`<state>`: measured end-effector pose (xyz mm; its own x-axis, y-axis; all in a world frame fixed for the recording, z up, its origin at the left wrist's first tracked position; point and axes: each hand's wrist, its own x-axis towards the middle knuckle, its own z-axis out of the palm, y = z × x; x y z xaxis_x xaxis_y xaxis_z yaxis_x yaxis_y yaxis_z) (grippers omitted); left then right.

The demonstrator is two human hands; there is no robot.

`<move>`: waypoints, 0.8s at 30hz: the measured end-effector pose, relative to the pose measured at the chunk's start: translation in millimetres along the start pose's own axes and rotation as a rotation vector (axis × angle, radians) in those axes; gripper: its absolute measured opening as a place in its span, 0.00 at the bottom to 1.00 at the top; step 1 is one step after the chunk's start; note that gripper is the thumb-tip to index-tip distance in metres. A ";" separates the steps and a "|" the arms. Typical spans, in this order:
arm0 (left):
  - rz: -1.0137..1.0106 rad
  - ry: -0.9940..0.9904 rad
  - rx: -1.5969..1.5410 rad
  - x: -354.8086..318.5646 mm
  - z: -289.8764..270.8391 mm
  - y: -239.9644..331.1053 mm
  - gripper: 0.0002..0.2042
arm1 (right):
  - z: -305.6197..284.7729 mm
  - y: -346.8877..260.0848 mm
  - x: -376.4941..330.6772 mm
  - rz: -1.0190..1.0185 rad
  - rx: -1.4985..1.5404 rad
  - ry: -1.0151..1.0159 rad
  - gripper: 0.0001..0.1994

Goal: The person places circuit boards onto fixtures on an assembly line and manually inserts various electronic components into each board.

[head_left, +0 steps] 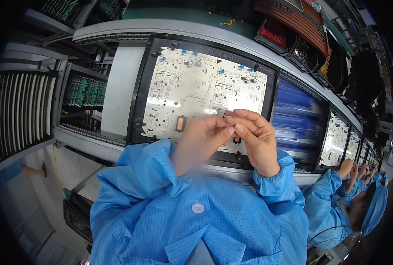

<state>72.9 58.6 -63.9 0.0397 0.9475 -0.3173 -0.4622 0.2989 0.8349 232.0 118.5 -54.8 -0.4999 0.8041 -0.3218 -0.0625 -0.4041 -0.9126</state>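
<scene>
My left hand point(201, 137) and my right hand point(253, 137) meet fingertip to fingertip just above a white printed circuit board point(187, 84). The fingers of both hands are pinched together around something very small; I cannot make out what it is. The board lies in a black carrier frame point(139, 97) on the conveyor line and carries several small blue parts along its far edge. Both my forearms are in blue cleanroom sleeves.
More white boards in black frames point(335, 141) follow to the right along the line, where other people in blue coats point(333, 194) reach in. Bins of parts point(293, 31) stand beyond the conveyor. Racks of green boards point(84, 90) sit at left.
</scene>
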 end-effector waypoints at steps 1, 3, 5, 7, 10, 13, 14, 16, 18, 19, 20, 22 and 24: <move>-0.032 -0.027 -0.010 0.0 -2.2 0.9 0.09 | 0.0 -0.2 0.2 -0.012 0.022 -0.018 0.15; -0.067 -0.055 -0.018 -0.1 -3.6 0.3 0.10 | -0.2 -0.6 1.0 -0.024 0.047 -0.035 0.15; -0.044 -0.056 -0.033 0.0 -2.9 -2.0 0.11 | -2.2 -1.6 1.8 -0.007 0.107 -0.102 0.15; -0.059 -0.072 -0.042 0.6 -4.9 -1.7 0.11 | -4.0 2.1 3.2 0.003 0.136 -0.139 0.16; -0.081 -0.088 -0.047 1.3 -7.9 -1.2 0.10 | -4.6 0.9 3.8 0.034 0.160 -0.184 0.16; -0.091 -0.072 -0.005 1.0 -6.6 2.6 0.09 | -5.7 1.0 5.0 0.054 0.172 -0.203 0.17; -0.093 -0.056 0.031 1.3 -5.5 3.6 0.08 | -6.4 1.7 5.1 0.054 0.189 -0.214 0.17; -0.069 -0.047 0.019 1.7 -3.8 1.8 0.07 | -1.2 -1.7 3.8 0.049 0.220 -0.149 0.16; -0.043 -0.037 0.006 1.5 -3.7 0.6 0.06 | -0.4 -2.8 3.6 0.046 0.250 -0.086 0.15; -0.047 -0.027 -0.007 1.6 -4.1 0.1 0.05 | -2.6 -3.0 4.2 0.033 0.156 -0.081 0.14; -0.052 -0.017 -0.020 1.4 -4.4 -0.6 0.04 | -4.2 -2.5 4.3 0.022 0.063 -0.076 0.12; -0.050 -0.005 -0.009 1.6 -4.1 -1.9 0.04 | -5.2 -2.5 3.1 0.034 0.022 -0.074 0.11; -0.047 0.007 -0.001 1.8 -3.4 -2.2 0.04 | -7.2 -3.3 2.3 0.046 -0.022 -0.072 0.09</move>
<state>71.0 59.2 -67.8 0.0549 0.9316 -0.3594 -0.4606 0.3430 0.8187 237.3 124.8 -54.3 -0.5630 0.7508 -0.3454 -0.0195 -0.4299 -0.9027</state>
